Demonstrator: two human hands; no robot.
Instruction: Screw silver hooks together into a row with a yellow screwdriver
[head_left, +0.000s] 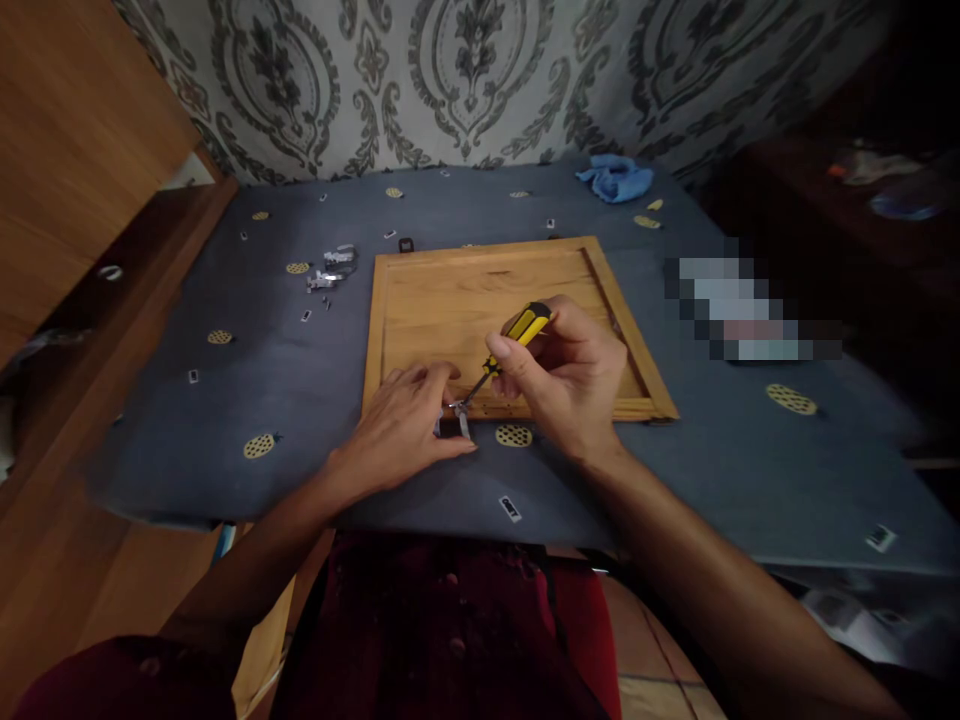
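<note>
Head view, my only feed from this distance: the right hand [577,375] has a yellow-and-black screwdriver [527,325] pinched between thumb and curled fingers, its thin shaft slanting down to the left. The left hand [401,420] is half curled around a silvery metal hinge-like fitting [464,425], thumb at the lower end, fingers at the upper; how firmly, I cannot tell. That fitting sits at the near edge of a framed, honey-coloured wooden panel [450,305], with the driver tip touching it or just above. I judge a screw is being worked here; the next move calls for keeping the fitting still and the tip seated.

Panel and hands rest on a blue-grey tablecloth [165,430] printed with yellow pineapples. Left of the panel lie more silvery metal fittings [324,283]; beyond its far right corner, a crumpled blue cloth [616,180]. A white, dark-patterned curtain-like fabric [476,110] backs the table, and brown wooden furniture [82,110] stands left. A pixelated patch hides something at right.
</note>
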